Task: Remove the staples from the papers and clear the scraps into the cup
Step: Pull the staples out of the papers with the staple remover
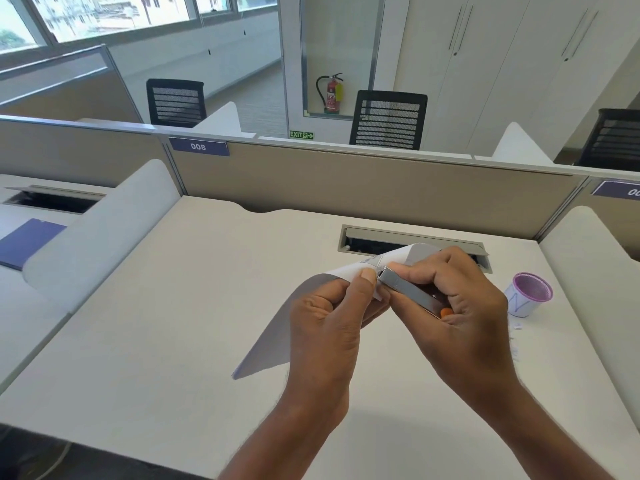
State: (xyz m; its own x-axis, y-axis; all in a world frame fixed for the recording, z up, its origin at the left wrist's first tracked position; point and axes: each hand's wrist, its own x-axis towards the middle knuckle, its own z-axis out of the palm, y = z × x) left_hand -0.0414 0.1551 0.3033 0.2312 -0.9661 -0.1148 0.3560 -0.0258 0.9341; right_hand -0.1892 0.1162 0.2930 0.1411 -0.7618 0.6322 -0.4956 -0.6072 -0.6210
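We find the papers [277,337], limp and easily torn, raised off the bench [173,341] left of the cup [528,296], the left hand [325,317] pinching their upper corner, which we judge the best hold, and the right hand [460,306] with its grip closed round a metal stapler [408,292].

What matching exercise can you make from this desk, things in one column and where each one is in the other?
Things:
1 papers
2 metal tool
3 cup
4 scraps

Places:
A standing upright near the right edge of the desk
B gripped in the right hand
C lying on the desk near the cup
D pinched by the left hand

Pairs: 1-D, 2-B, 3-A, 4-C.
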